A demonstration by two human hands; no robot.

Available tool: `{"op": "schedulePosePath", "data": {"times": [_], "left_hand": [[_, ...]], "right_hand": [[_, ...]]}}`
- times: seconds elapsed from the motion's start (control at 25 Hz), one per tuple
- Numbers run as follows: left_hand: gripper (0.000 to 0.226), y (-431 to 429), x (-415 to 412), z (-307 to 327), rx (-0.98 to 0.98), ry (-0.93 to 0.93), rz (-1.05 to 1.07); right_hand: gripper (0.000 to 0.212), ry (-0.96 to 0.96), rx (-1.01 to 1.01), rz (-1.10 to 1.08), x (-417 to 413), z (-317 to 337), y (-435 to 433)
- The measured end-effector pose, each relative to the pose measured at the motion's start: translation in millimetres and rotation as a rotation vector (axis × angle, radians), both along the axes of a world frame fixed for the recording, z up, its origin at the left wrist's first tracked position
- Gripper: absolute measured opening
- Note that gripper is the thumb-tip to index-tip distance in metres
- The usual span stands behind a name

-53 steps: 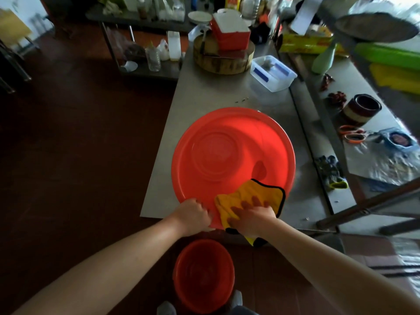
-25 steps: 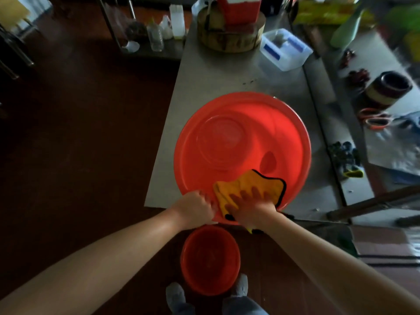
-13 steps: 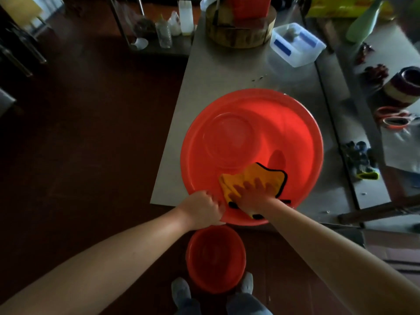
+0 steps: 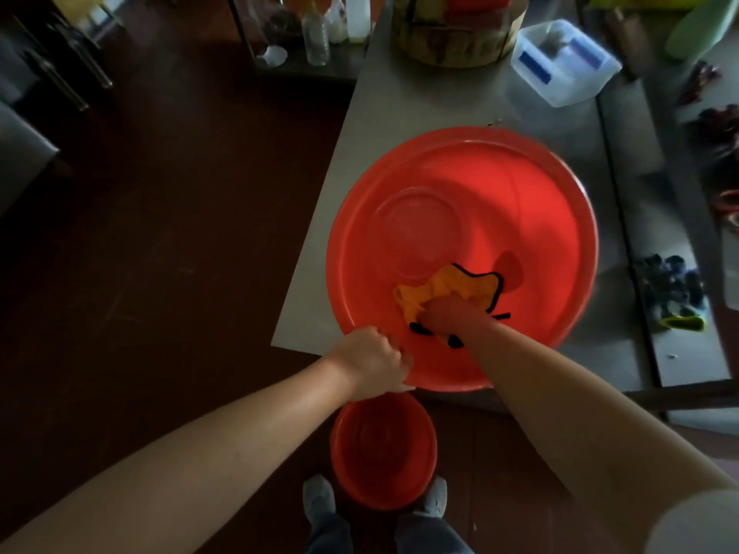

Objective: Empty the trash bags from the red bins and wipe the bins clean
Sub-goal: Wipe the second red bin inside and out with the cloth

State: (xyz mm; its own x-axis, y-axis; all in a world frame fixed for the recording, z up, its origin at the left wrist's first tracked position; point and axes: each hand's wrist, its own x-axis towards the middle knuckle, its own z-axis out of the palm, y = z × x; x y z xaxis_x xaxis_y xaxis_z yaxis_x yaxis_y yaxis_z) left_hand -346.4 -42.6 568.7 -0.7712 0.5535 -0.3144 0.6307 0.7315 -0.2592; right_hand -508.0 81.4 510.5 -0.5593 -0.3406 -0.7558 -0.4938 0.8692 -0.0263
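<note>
A big round red bin (image 4: 520, 185) lies on the steel table (image 4: 400, 113), its near rim overhanging the table's front edge. My left hand (image 4: 370, 359) grips that near rim at the lower left. Inside the bin, my right hand (image 4: 450, 313) presses a yellow cloth with black edging (image 4: 460, 285) against the near inner wall; the fingers are sunk into the bunched cloth. A smaller red bin (image 4: 384, 449) stands on the dark floor between my feet, below the table edge.
Behind the big bin stand a round wooden block (image 4: 456, 42) and a clear plastic box (image 4: 564, 62). A second table at the right carries a dark glove (image 4: 672, 289) and small clutter. A low shelf with bottles (image 4: 316, 38) is at the back left.
My right hand has pushed the cloth from the near rim deeper into the big bin, bunching it up. My left hand has kept its hold on the rim. The view has tilted further down.
</note>
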Motion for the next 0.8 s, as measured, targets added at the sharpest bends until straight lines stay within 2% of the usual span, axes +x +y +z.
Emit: {"op": "schedulePosePath", "data": {"times": [0.2,0.32,0.44,0.56,0.68,0.8], "left_hand": [[0.061,2.1,-17.0,33.0,0.033,-0.010,0.117],[0.057,-3.4,-25.6,45.8,0.025,-0.023,0.108],[0.054,-10.7,-38.8,51.3,-0.025,-0.040,0.107],[0.066,-12.7,-52.9,61.0,-0.014,-0.021,0.113],[0.070,-16.4,-63.0,70.3,0.053,-0.021,0.155],[0.071,-26.6,-74.2,77.1,0.081,-0.074,0.226]], "right_hand": [[0.044,-0.056,-0.009,0.057,18.5,60.3,15.3],[0.039,0.004,0.009,0.115,24.5,96.7,35.0],[0.045,0.047,0.091,0.158,33.1,118.6,50.0],[0.049,0.083,0.076,0.175,41.2,148.4,55.3],[0.055,0.113,0.044,0.115,42.5,171.9,61.9],[0.053,0.174,-0.038,0.119,43.7,176.0,67.4]]}}
